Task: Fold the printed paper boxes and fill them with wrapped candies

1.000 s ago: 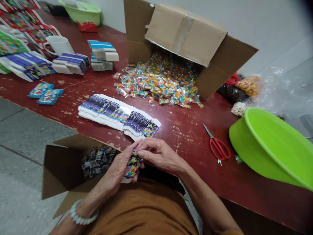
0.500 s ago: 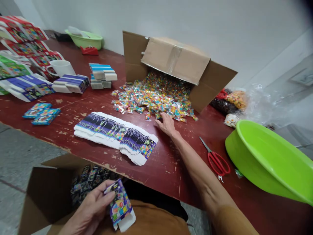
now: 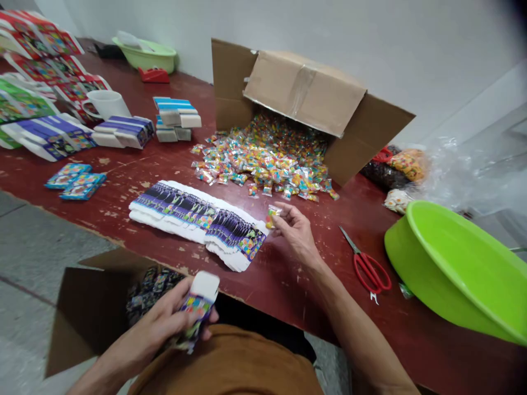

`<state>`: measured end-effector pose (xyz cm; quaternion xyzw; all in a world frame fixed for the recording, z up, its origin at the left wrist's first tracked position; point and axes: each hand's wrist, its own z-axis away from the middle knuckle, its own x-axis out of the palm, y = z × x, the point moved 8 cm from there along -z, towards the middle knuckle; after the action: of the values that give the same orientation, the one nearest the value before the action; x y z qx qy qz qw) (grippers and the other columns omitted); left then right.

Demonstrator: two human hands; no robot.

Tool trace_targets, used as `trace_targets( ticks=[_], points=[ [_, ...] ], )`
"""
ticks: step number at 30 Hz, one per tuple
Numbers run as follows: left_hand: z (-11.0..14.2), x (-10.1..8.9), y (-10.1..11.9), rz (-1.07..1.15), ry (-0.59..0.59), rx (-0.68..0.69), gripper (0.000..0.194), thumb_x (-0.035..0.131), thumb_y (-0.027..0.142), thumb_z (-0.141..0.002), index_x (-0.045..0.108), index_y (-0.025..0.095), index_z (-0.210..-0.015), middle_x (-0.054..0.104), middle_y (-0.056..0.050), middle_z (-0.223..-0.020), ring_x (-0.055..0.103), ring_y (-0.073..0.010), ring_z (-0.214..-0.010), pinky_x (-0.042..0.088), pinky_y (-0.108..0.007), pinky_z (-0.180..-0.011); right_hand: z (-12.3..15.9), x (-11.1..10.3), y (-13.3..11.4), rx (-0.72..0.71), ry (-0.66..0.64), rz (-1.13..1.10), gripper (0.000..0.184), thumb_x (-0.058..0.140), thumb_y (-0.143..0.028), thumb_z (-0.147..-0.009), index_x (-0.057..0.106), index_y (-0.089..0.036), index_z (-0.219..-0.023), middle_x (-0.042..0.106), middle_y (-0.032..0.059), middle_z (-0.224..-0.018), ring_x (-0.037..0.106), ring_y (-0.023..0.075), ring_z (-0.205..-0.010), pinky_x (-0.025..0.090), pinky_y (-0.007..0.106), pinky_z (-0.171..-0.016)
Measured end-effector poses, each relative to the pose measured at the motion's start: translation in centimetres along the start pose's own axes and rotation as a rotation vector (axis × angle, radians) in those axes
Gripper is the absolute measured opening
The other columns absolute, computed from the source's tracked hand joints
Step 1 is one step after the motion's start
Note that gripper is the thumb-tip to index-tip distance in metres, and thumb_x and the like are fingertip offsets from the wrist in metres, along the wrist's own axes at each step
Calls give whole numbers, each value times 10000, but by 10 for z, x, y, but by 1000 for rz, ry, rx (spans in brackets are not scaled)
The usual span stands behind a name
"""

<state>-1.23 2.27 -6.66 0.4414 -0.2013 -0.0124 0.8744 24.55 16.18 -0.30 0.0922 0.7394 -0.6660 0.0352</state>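
Note:
My left hand (image 3: 164, 321) grips a small colourful printed carton (image 3: 196, 306) with its white flap open, held over my lap below the table edge. My right hand (image 3: 294, 230) hovers above the red table (image 3: 288, 274) and pinches a small clear candy packet (image 3: 272, 213) between fingers and thumb. Just beyond it lies a pile of many such candy packets (image 3: 263, 159), spilling from a tipped cardboard box (image 3: 307, 93). A fanned row of flat purple cartons (image 3: 197, 216) lies left of my right hand.
An open cardboard box (image 3: 102, 307) of filled cartons stands on the floor at my left. Red scissors (image 3: 368, 269) and a green basin (image 3: 461, 269) lie to the right. Stacks of flat cartons, a white mug (image 3: 106, 103) and another green basin (image 3: 144, 54) are far left.
My right hand reached out to the candy pile, then drew back holding one packet. My left hand kept the carton and turned its open flap upward.

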Motion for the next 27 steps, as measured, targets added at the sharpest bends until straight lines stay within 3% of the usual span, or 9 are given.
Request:
trace_targets(
  ticks=[2, 5, 10, 15, 17, 19, 23, 25, 27],
  points=[
    [-7, 28, 18, -48, -47, 88, 314, 730, 354, -815, 589, 232, -1067, 731, -42, -837, 698, -191, -632, 472, -238, -556, 33, 23, -11, 61, -94, -232, 419, 713, -462, -821, 609, -201, -1133, 663, 7, -836, 640, 129, -660, 541, 258, -601],
    [-11, 53, 26, -109, -75, 149, 303, 669, 324, -846, 539, 236, -1105, 704, -16, -824, 658, -151, -571, 470, -242, -559, 68, 49, -22, 70, -116, -324, 330, 752, -432, -800, 645, -212, -1021, 669, 8, -821, 618, 131, -702, 531, 269, -666],
    [-5, 64, 26, -142, -80, 194, 321, 602, 267, -842, 505, 226, -1146, 680, -2, -804, 627, -133, -531, 449, -234, -516, 91, 63, -17, 56, -114, -172, 255, 725, -431, -835, 695, -216, -969, 664, 26, -835, 584, 153, -718, 504, 303, -690],
    [-3, 64, 35, 14, -9, 257, 375, 670, 268, -771, 531, 217, -1115, 663, 16, -773, 619, -129, -518, 473, -231, -503, 102, 63, -34, -127, -225, -6, 189, 682, -430, -881, 760, -263, -838, 597, 77, -1103, 526, 250, -1161, 438, 432, -1013],
    [-3, 65, 36, 89, 0, 216, 396, 676, 394, -801, 553, 203, -1126, 687, -8, -758, 636, -151, -523, 492, -245, -505, 102, 59, -28, -38, -212, -127, 237, 648, -486, -897, 757, -278, -927, 584, 73, -1132, 551, 233, -1131, 478, 400, -969],
    [-4, 65, 31, 160, 10, 135, 456, 645, 536, -816, 605, 168, -1083, 711, -46, -734, 652, -179, -532, 523, -273, -516, 103, 60, -16, 127, -212, -328, 331, 698, -517, -852, 700, -292, -1095, 613, 50, -1062, 617, 185, -928, 541, 336, -817],
    [-6, 63, 23, 153, 44, 117, 460, 698, 573, -767, 681, 137, -912, 713, -66, -648, 634, -176, -492, 527, -263, -469, 116, 88, -4, 365, -497, -518, 522, 824, -471, -732, 620, -264, -1166, 657, 1, -898, 570, 108, -610, 520, 238, -557],
    [-7, 63, 22, 124, 35, 176, 435, 732, 546, -759, 686, 150, -933, 699, -42, -608, 605, -153, -447, 492, -228, -419, 116, 92, -9, 298, -533, -442, 400, 799, -474, -757, 668, -237, -1052, 664, 17, -944, 561, 97, -587, 504, 226, -508],
    [-9, 63, 20, 166, 19, 190, 406, 735, 525, -782, 672, 170, -968, 707, -33, -626, 607, -143, -443, 487, -212, -415, 110, 82, -22, 89, -421, -276, 244, 737, -451, -826, 719, -230, -927, 677, 36, -958, 594, 119, -638, 531, 255, -561]
  ],
)
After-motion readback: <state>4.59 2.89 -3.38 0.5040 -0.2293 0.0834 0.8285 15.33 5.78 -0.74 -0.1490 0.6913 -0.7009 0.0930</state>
